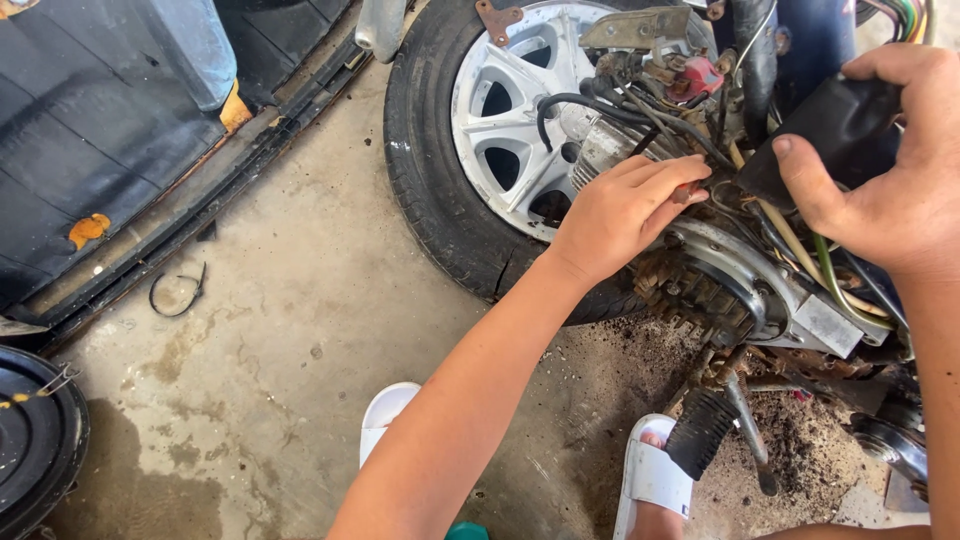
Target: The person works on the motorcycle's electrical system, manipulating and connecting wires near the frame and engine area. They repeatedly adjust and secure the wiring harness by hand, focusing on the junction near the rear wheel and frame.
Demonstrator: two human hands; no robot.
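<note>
Far left: black ribbed mat point(90, 130), stained concrete floor point(270, 340). Centre: worn rubber tyre point(425, 170) on silver spoked alloy wheel point(505, 110). Left hand point(625, 210) mostly closed, fingertips pinching a small red-tipped part point(684, 192) among black cables point(600, 105) by the greasy engine casing point(760, 290). Right hand point(890, 170) curled around a black rubbery cover point(835, 135), thumb pressed on its edge.
</note>
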